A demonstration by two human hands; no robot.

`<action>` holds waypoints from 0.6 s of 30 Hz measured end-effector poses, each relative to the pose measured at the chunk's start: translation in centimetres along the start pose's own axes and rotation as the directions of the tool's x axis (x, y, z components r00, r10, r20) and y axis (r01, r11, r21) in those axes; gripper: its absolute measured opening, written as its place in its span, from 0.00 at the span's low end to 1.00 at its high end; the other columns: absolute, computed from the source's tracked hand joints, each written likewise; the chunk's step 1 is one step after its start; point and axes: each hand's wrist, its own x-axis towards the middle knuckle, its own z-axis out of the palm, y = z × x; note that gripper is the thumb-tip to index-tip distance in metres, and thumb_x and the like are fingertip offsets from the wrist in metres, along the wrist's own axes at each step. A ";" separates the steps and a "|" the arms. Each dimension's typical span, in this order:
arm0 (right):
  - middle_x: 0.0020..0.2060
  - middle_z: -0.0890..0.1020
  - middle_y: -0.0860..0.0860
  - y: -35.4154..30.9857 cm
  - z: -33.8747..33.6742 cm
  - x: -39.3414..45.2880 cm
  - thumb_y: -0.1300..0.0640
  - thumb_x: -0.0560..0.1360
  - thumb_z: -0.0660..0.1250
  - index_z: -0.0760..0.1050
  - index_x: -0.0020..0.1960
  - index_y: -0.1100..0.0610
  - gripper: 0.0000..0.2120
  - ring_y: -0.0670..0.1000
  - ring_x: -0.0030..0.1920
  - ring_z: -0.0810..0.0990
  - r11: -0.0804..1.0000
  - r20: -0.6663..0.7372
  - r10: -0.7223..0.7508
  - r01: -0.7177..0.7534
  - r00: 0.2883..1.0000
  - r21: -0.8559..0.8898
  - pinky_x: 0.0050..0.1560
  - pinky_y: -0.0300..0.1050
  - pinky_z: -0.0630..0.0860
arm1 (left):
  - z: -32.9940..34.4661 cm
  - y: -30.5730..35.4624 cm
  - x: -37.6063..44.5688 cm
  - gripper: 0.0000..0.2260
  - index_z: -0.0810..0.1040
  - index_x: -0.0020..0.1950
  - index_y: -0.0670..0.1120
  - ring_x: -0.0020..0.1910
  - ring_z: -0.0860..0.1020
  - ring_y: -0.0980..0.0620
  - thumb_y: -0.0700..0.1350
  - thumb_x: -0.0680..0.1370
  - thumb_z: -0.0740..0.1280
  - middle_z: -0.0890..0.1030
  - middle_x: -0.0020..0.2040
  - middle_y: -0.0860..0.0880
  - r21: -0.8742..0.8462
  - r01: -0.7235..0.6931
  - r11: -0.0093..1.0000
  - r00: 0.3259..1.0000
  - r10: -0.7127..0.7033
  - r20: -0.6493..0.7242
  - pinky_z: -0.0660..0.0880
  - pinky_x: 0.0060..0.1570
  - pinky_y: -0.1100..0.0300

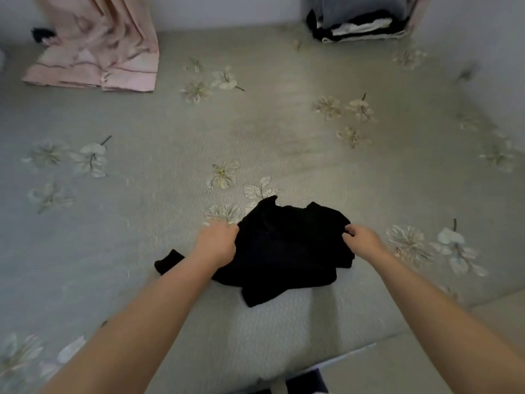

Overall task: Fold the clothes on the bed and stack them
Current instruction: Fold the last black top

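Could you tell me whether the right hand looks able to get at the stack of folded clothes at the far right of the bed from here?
Probably not without leaning in: the right hand is gripping the black garment near the front edge, and the stack of folded clothes lies across open bedspread, by the wall.

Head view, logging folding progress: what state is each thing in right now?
Black garment: crumpled, unfolded, near the bed's front edge.
Left hand: grips the garment's left edge.
Right hand: pinches its right edge.
Stack of clothes: folded, at the far right corner.
Pink curtain: hanging, hem resting on the bed.
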 end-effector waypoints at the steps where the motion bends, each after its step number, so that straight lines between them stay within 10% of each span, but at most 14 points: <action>1: 0.66 0.72 0.58 0.8 0.8 0.6 0.57 0.79 0.57 0.65 0.69 0.62 0.20 0.57 0.65 0.70 1.000 -0.012 -0.003 0.002 1.000 -0.018 0.63 0.48 0.67 | 0.7 0.8 1.1 0.12 0.69 0.60 0.43 0.59 0.70 0.45 0.44 0.77 0.57 0.73 0.58 0.44 -0.020 0.001 1.000 1.000 -0.001 -0.015 0.69 0.52 0.54; 12: 0.70 0.62 0.51 -0.9 9.3 11.1 0.44 0.74 0.62 0.65 0.69 0.51 0.25 0.52 0.72 0.55 0.728 0.120 -0.420 0.413 0.899 -0.548 0.70 0.59 0.45 | 8.6 3.8 13.6 0.16 0.67 0.66 0.45 0.60 0.70 0.46 0.47 0.80 0.55 0.73 0.61 0.46 -0.214 0.211 0.954 0.977 -0.208 0.037 0.70 0.54 0.53; 18: 0.52 0.81 0.52 0.8 5.7 15.6 0.54 0.76 0.63 0.81 0.53 0.58 0.12 0.54 0.56 0.76 0.880 -0.057 -0.466 0.456 0.883 -0.134 0.55 0.45 0.64 | 11.5 4.3 17.2 0.19 0.61 0.71 0.42 0.65 0.66 0.45 0.45 0.80 0.55 0.68 0.67 0.44 -0.318 0.231 0.920 0.973 -0.219 0.075 0.67 0.60 0.51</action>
